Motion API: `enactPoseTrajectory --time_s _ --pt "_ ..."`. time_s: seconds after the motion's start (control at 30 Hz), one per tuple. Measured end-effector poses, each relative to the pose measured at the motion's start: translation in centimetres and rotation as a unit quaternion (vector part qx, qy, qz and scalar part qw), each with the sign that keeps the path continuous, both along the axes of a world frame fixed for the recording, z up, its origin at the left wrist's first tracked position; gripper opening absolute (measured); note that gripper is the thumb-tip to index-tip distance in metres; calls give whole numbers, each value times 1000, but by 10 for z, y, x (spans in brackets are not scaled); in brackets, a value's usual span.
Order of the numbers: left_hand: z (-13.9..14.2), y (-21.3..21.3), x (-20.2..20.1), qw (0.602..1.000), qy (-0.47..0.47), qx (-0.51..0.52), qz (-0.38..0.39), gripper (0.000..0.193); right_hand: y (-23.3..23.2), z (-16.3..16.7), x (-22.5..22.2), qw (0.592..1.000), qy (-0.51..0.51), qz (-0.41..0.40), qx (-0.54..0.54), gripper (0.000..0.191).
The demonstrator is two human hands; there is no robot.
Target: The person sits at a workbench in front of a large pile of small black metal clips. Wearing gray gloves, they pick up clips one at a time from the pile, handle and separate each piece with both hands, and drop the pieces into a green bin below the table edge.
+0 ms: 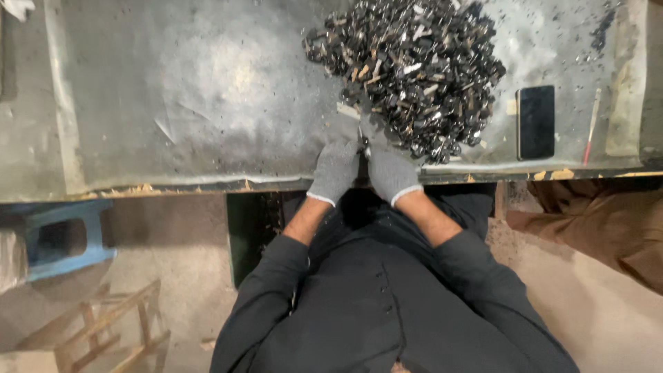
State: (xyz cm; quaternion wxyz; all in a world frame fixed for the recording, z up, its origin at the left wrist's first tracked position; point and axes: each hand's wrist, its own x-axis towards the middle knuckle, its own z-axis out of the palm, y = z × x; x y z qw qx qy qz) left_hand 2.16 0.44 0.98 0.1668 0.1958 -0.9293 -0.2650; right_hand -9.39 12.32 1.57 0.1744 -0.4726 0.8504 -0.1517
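At the far left of the frame, below the table edge, a blue stool point(65, 238) stands on the floor, partly cut off by the frame's left side, and a wooden frame point(114, 331) lies in the lower left corner (its shape is hard to read). Above them runs the grey, scuffed worktable point(173, 103), covered with a wrinkled sheet and speckled with dark bits.

Near the centre, at the table's near edge, the gloved left hand point(335, 169) rests with its fingers curled downward onto the surface; whether it grips anything cannot be told, since the fingertips are hidden. Just beside it, touching or nearly so, the gloved right hand point(390, 169) reaches into the bottom edge of the pile of small dark metal parts point(411, 69), its fingers buried among the pieces, so its grip is also unclear. The pile fills the upper centre-right of the frame and is cut off at the top; single parts are too small to name.

Right of the pile, a black phone point(536, 121) lies flat, screen dark, with a thin stick with a red end point(592, 124) just beyond it. At the lower right a brown-clothed person point(601, 221) is partly in view.
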Motion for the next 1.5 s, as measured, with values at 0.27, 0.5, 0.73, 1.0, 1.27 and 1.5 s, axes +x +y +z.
enactPoseTrajectory --time_s 0.27,0.5,0.73,1.0,1.27,1.5 --pt "-1 1 3 999 29 33 9 42 6 -2 16 999 32 36 -2 29" --pt "-6 5 8 995 91 32 6 44 -10 -1 -9 981 -181 65 25 27" --pt "-10 13 14 997 15 -38 64 28 5 0 0 996 -64 52 -28 29" --pt "-10 11 12 996 -21 8 84 10 14 -12 20 996 55 55 36 25" --pt "-14 12 16 996 -5 39 79 9 4 -10 8 996 -77 26 45 27" --pt "19 -5 20 997 -36 30 58 10 9 -8 5 995 -92 41 -22 42"
